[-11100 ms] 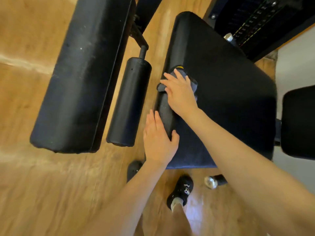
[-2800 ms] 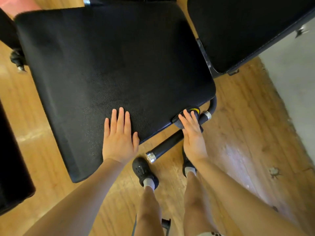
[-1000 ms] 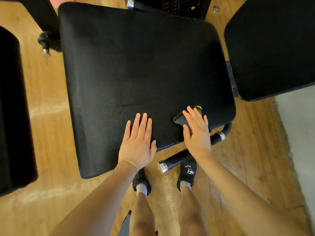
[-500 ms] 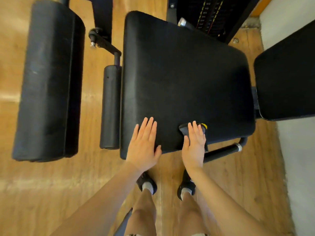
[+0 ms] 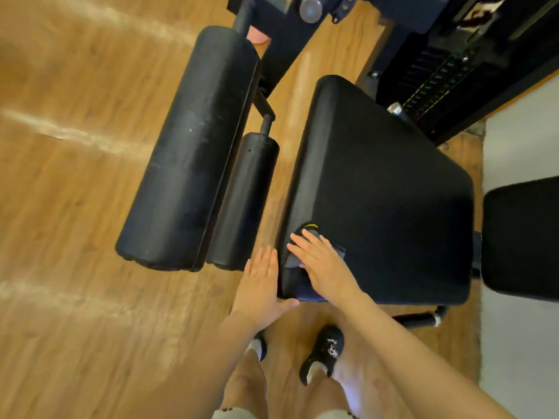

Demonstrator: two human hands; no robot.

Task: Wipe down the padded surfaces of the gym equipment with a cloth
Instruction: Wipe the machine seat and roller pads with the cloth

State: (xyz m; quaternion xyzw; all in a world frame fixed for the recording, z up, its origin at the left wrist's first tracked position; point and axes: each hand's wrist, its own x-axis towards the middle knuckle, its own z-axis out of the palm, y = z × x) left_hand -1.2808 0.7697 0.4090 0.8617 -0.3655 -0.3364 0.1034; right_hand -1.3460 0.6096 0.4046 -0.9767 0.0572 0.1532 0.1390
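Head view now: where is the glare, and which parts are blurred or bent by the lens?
Head view: pale glare streaks cross the wooden plank floor at left, smeared by motion blur; the wide lens bows the large black padded roller; the black padded seat shows almost no texture; the right hand on the dark cloth stays fairly sharp.

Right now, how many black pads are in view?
4: a big roller at left, a small roller beside it, the seat under both hands, a pad at the right edge. Others may be out of frame.

Right hand (image 5: 325, 264) with cloth (image 5: 305, 237) now at seat pad (image 5: 387, 189)'s near-left corner; left hand (image 5: 263, 285) off its top, at its side
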